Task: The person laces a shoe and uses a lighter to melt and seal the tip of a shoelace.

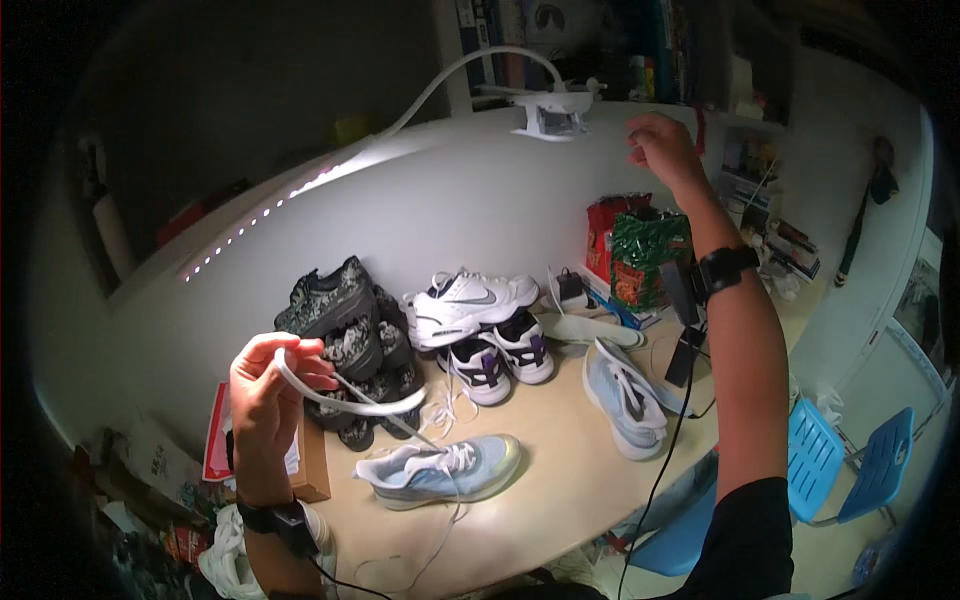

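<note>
My left hand (262, 382) is raised at the left, pinching a white shoelace (345, 405). From the fingers the lace runs down to a light blue running shoe (450, 469), which lies on the table with its toe to the right. The lace's free end bows out in front of the hand and looks thick, close to the camera. My right hand (660, 150) is held high on the right, near the clip of a white lamp (555, 116). Its fingers are loosely bent and apart, with nothing visible in them. A matching blue shoe (622, 397) stands further right.
Dark patterned shoes (352, 337) are piled at the back left, beside white sneakers (476, 307). Green and red bags (649, 259) stand against the wall. A black cable (664, 480) hangs across the table's right side. Blue chairs (814, 457) are at the right.
</note>
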The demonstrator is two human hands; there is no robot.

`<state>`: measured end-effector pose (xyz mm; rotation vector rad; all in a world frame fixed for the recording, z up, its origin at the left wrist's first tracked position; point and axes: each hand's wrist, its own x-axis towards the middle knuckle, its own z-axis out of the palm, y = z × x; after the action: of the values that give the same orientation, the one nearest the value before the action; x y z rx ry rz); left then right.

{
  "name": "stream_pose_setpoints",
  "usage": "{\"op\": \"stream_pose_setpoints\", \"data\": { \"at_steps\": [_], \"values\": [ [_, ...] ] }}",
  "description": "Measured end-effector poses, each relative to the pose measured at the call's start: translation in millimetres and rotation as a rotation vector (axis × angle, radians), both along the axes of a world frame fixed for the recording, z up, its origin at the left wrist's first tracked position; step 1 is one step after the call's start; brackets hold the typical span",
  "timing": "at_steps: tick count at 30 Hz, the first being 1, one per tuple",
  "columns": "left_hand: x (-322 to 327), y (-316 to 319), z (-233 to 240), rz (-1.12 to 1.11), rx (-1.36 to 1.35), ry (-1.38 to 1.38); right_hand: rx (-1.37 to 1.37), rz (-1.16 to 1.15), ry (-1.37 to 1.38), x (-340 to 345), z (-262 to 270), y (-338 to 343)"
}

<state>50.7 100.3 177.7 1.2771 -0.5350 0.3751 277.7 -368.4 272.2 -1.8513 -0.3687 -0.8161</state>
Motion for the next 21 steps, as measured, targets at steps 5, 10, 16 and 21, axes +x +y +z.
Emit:
{"op": "stream_pose_setpoints", "data": {
  "at_steps": [5,10,16,21],
  "values": [
    [4,-1,9,0.506,0.319,-0.118,-0.236,-0.564,-0.272,58,31,-45],
    [12,-54,44,0.24,0.029,-0.101,-0.708,-0.914,-0.268,108,53,-95],
    [11,-83,59,0.338,0.167,-0.082,-0.728,-0.905,0.04,104,83,-80],
    [4,-108,73,0.09,0.232,-0.133,-0.854,-0.951,-0.381,134,55,-114]
  ]
}}
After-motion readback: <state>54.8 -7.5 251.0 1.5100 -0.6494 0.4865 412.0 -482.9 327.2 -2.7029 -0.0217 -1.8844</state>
